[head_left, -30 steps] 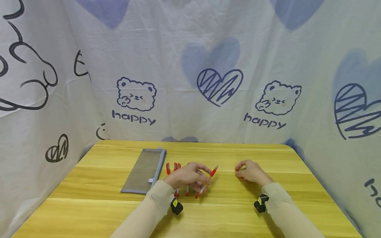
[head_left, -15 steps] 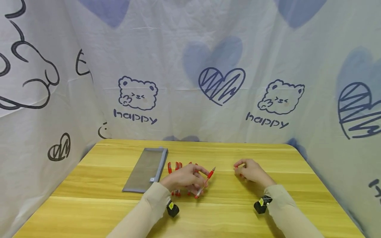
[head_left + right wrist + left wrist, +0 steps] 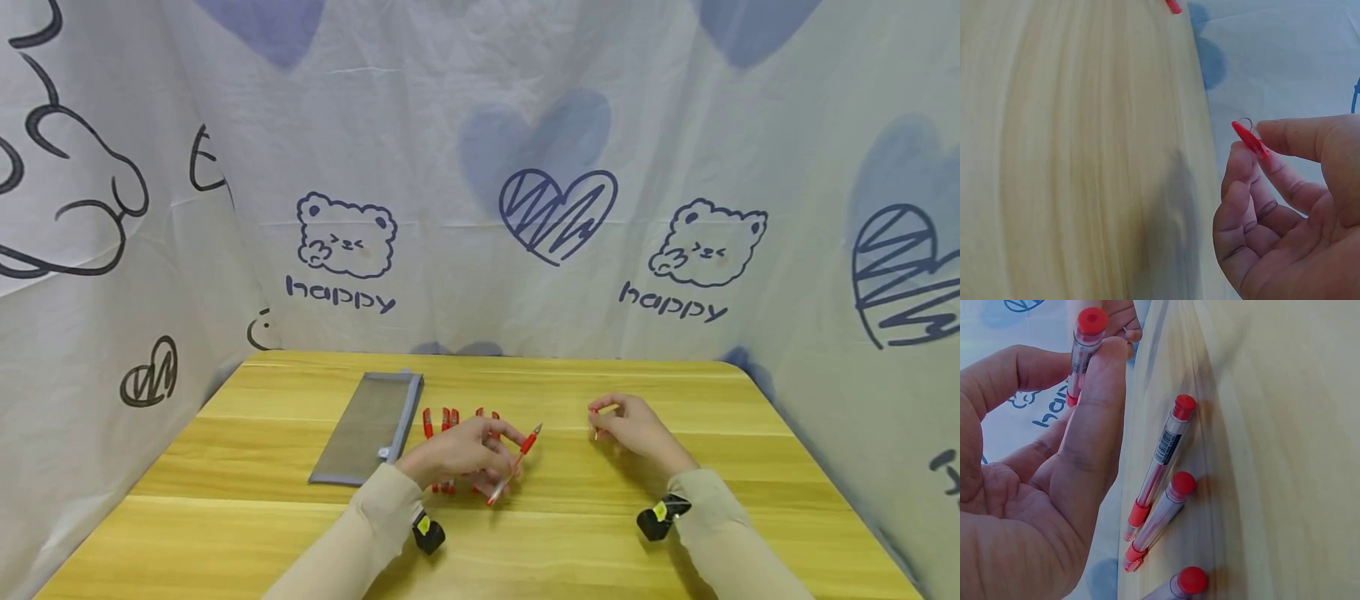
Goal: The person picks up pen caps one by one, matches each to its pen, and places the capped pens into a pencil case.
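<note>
My left hand [image 3: 461, 450] pinches a red gel pen [image 3: 528, 444] between thumb and fingers. The pen has no cap on, and its bare tip slants up and to the right. In the left wrist view the pen's red end plug [image 3: 1092, 322] faces the camera. Off to the right, my right hand [image 3: 636, 432] pinches a clear pen cap with a red clip [image 3: 1249, 137] above the table. Several capped red pens [image 3: 1161, 453] lie side by side under and beside the left hand, which partly hides them in the head view.
A grey mesh zip pouch [image 3: 360, 429] lies flat on the wooden table [image 3: 540, 550], left of the pens. Printed white cloth [image 3: 442, 250] hangs behind the table and along both sides.
The right hand has turned the cap between its fingers, so it now points more downward. The left hand with the pen has shifted slightly left; its pen is still uncapped.
</note>
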A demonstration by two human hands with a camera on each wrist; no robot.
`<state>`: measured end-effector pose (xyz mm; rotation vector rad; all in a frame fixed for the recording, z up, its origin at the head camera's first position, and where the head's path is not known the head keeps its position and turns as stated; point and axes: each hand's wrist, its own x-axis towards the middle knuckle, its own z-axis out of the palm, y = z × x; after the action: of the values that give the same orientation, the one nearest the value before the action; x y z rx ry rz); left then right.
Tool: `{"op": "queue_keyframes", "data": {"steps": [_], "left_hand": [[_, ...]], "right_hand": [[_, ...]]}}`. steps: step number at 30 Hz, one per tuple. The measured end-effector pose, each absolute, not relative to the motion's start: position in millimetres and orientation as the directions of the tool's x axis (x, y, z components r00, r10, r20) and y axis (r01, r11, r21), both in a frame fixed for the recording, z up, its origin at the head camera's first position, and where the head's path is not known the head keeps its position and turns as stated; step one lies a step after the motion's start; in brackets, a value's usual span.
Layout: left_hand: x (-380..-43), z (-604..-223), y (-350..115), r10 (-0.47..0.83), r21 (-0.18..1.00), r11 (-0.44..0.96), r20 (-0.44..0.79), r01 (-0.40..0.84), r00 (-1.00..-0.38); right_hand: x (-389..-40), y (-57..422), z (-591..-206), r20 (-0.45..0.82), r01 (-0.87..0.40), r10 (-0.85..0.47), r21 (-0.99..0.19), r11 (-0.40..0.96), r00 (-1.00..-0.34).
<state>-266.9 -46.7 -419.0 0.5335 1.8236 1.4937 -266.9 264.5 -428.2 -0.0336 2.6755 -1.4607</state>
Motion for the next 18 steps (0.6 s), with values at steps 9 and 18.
{"op": "queue_keyframes", "data": {"steps": [9,18], "left_hand": [[-263.0,-421.6,-49.3,0.700,0.961,0.249,-0.267,-0.124,-0.663],[-255.9,-419.8,-48.6,0.694,0.960,0.251,-0.267,-0.122,-0.669]], "right_hand": [[-265.9,262.9,-426.1,-0.053,0.041,-0.012,-0.880,0.474,-0.999],[-259.1,261.6,-420.7,-0.038,0.029,-0.017,-0.928,0.371,-0.999]]}}
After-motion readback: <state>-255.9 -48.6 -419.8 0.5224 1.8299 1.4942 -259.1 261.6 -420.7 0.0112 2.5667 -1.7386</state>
